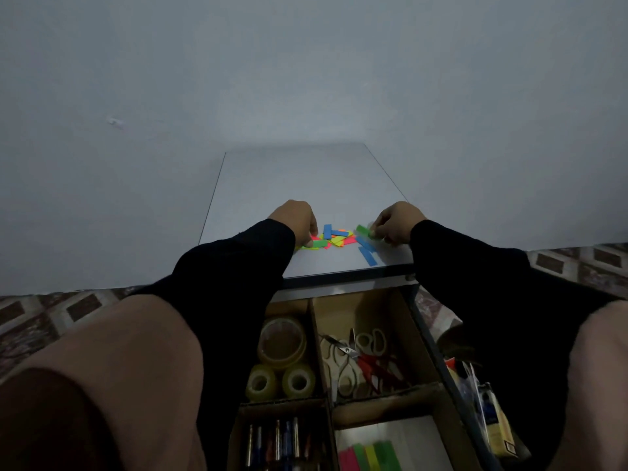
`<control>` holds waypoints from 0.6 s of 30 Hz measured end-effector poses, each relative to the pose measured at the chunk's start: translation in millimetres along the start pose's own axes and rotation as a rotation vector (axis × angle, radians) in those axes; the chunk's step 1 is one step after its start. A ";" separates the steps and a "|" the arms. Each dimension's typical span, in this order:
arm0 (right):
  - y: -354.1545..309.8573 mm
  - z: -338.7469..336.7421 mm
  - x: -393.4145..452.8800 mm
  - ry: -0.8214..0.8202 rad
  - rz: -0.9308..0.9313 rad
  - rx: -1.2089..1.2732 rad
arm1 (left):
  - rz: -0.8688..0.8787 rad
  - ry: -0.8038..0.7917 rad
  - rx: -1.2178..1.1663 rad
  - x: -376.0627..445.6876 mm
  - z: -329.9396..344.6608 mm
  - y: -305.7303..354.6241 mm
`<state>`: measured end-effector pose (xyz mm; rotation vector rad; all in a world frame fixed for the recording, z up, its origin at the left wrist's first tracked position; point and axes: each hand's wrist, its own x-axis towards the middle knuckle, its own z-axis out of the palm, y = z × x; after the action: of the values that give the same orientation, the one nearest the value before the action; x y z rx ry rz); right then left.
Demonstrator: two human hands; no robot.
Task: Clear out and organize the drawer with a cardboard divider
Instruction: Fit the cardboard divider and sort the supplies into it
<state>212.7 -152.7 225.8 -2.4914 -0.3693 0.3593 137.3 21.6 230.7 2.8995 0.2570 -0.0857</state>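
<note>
Your left hand [297, 219] curls over scattered neon paper strips [334, 236] on the white surface [306, 185]; your right hand [396, 224] apparently pinches a green paper strip [363, 230], fingertips hidden.

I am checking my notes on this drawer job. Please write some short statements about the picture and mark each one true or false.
1. The right hand pinches a green strip. True.
2. The tape rolls lie on the tabletop. False: they sit in the drawer's back left compartment.
3. The scissors share a compartment with the tape rolls. False: a cardboard divider stands between them.
4. Coloured strips lie in a loose pile on the tabletop between the hands. True.
5. The left hand rests inside the drawer. False: it is on the tabletop, at the pile.
6. Pens lie in the front left compartment. True.
</note>
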 end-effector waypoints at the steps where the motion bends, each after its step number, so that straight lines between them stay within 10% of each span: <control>1: -0.4 0.3 -1.6 -0.003 0.009 0.009 | 0.003 0.011 -0.002 0.4 1.1 -0.2; 18: -20.3 19.2 -3.5 0.045 0.001 -0.323 | 0.004 0.112 0.005 3.6 14.7 -6.5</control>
<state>199.4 -128.1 223.2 -2.8089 -0.4366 0.2596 139.1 24.9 214.7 2.9138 0.2706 0.0764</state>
